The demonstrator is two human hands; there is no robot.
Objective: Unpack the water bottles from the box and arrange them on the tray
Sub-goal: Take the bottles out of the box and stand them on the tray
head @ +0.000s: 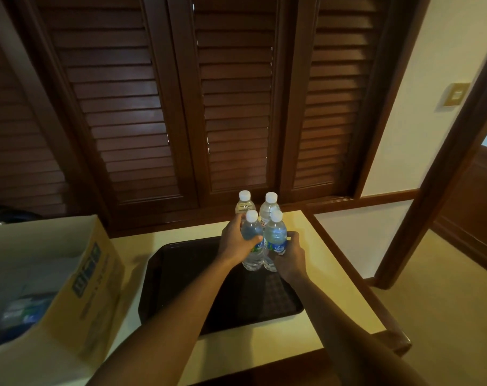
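Head-camera footage shows a dark brown plastic tray (181, 274) laid on a cream-topped table (328, 277) with a dark wooden edge. Four clear water bottles with white caps are stood upright in a tight two-by-two cluster at the tray's far right corner. The near left bottle (252, 240) is gripped by the left hand (236, 243), whose fingers and thumb are curled round its upper body. The near right bottle (275, 240) is held at its blue-and-green label by the right hand (289, 254), fingers wrapped round the side. Behind them the far left bottle (244, 203) and the far right bottle (268, 204) are untouched. An open cardboard box (78, 288) is placed on the table just left of the tray; inside it, blurred, at least one more labelled bottle (22, 310) is seen lying low among pale packing. Dark louvred wooden shutters (164, 107) are seen behind the table.
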